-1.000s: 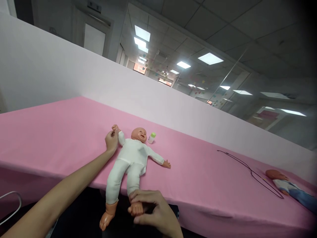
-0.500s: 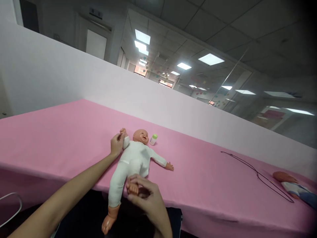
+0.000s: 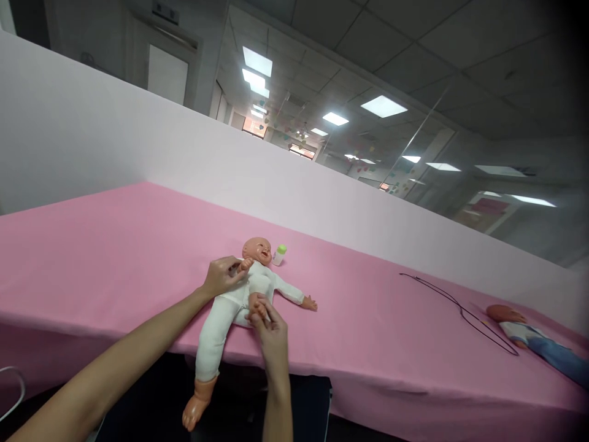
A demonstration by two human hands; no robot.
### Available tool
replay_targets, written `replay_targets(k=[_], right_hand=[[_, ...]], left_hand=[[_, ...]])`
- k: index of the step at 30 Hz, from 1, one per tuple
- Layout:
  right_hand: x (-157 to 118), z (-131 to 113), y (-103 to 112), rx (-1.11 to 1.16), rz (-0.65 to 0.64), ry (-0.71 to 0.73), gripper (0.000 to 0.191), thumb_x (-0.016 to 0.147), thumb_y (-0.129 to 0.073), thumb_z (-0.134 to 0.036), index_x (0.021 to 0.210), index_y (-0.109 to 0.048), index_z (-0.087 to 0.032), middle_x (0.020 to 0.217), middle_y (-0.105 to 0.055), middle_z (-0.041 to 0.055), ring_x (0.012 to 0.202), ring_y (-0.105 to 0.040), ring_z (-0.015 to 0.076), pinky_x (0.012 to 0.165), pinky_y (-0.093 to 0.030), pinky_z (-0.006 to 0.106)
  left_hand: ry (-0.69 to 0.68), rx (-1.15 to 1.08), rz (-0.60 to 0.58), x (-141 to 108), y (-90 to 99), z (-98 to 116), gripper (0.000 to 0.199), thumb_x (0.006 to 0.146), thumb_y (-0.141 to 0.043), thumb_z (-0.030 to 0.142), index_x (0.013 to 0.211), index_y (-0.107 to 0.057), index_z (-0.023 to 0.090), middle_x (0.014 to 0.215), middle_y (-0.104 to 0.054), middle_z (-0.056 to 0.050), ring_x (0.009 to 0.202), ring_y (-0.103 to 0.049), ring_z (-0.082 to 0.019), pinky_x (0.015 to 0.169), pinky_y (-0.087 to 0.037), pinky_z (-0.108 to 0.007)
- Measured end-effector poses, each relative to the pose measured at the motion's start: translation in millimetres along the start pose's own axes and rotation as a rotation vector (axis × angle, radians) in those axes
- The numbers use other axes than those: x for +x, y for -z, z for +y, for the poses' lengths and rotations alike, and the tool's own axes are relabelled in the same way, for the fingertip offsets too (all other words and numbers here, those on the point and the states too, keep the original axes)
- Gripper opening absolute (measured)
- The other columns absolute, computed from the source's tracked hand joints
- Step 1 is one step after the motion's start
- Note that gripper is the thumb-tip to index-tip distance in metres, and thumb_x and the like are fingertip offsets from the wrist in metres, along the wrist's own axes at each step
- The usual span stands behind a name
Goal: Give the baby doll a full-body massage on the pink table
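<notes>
A baby doll (image 3: 230, 304) in a white suit lies on its back on the pink-covered table (image 3: 354, 325), one bare foot hanging past the front edge. My left hand (image 3: 222, 277) grips the doll's arm near its small hand and holds it across the chest. With the fingers of my right hand (image 3: 271, 328), I hold the doll's other foot, its leg bent up over the belly. The doll's other arm stretches out over the cloth. Beside its head is a small bottle (image 3: 280, 255) with a green cap.
On the right, a second doll (image 3: 529, 334) in white and blue lies near a thin black cord (image 3: 460, 304). A white wall (image 3: 317, 196) runs along the table's back. A white cable (image 3: 16, 393) shows at the lower left.
My left hand has brought the doll's arm from out beside its head inward over the chest. My right hand has pushed the foot up toward the belly, bending the leg.
</notes>
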State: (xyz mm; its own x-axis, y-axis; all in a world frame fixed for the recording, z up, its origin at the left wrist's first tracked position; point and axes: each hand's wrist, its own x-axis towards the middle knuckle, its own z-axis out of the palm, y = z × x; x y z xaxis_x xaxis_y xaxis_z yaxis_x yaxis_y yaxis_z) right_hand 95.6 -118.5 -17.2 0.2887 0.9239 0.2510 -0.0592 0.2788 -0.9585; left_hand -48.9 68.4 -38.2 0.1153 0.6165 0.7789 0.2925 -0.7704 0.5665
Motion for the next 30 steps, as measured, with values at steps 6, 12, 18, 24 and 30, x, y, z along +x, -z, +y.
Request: replay_targets(k=[6,12,18,24,30], right_hand=[[-29.6,-26.9,1.3,0.029,-0.363,-0.127,0.045,0.072,-0.092,-0.039,0.114,-0.079,-0.026,0.141,-0.064,0.0096,0.113,-0.071,0.028,0.098,-0.057,0.04],[-57.6,-53.0,54.4,0.112,-0.725,-0.213,0.056,0.077,-0.088,-0.047,0.129,-0.072,-0.032,0.149,-0.056,0.0108,0.124,-0.066,0.0332,0.104,-0.052,0.048],[-53.9,23.1,96.6,0.008,-1.129,-0.128,0.055,0.08,-0.079,-0.061,0.122,-0.078,-0.026,0.136,-0.069,0.0166,0.121,-0.068,0.0338,0.108,-0.046,0.045],[-53.9,91.3,104.0,0.061,-1.099,-0.267,0.053,0.079,-0.077,-0.067,0.115,-0.081,-0.028,0.136,-0.068,0.0164,0.134,-0.058,0.0369,0.117,-0.036,0.049],[-59.2,52.7,109.1,-0.17,-1.054,-0.474,0.051,0.08,-0.082,-0.056,0.124,-0.076,-0.031,0.138,-0.068,0.0108,0.139,-0.054,0.0372,0.114,-0.042,0.048]], left_hand=[[0.298,-0.1,0.244,5.2,-3.0,-16.1,0.032,0.095,-0.061,0.052,0.087,-0.068,0.021,0.077,-0.069,-0.003,0.069,-0.061,-0.018,0.067,-0.045,-0.029],[0.815,-0.134,0.647,15.4,6.4,-35.6,0.054,0.1,-0.051,0.04,0.15,-0.043,0.02,0.133,-0.064,-0.014,0.119,-0.063,-0.025,0.098,-0.05,-0.034],[0.862,-0.019,0.629,15.0,8.6,-37.2,0.078,0.093,-0.057,0.019,0.163,-0.024,0.018,0.152,-0.04,-0.02,0.143,-0.043,-0.03,0.117,-0.039,-0.042],[0.793,0.171,0.47,9.3,-1.3,-46.6,0.08,0.089,-0.063,0.014,0.161,-0.029,0.022,0.168,-0.001,-0.021,0.156,-0.016,-0.038,0.124,-0.024,-0.051],[0.665,0.391,0.406,6.8,6.6,-44.4,0.068,0.093,-0.059,0.02,0.158,-0.038,0.019,0.172,0.002,-0.021,0.159,0.005,-0.042,0.126,-0.011,-0.06]])
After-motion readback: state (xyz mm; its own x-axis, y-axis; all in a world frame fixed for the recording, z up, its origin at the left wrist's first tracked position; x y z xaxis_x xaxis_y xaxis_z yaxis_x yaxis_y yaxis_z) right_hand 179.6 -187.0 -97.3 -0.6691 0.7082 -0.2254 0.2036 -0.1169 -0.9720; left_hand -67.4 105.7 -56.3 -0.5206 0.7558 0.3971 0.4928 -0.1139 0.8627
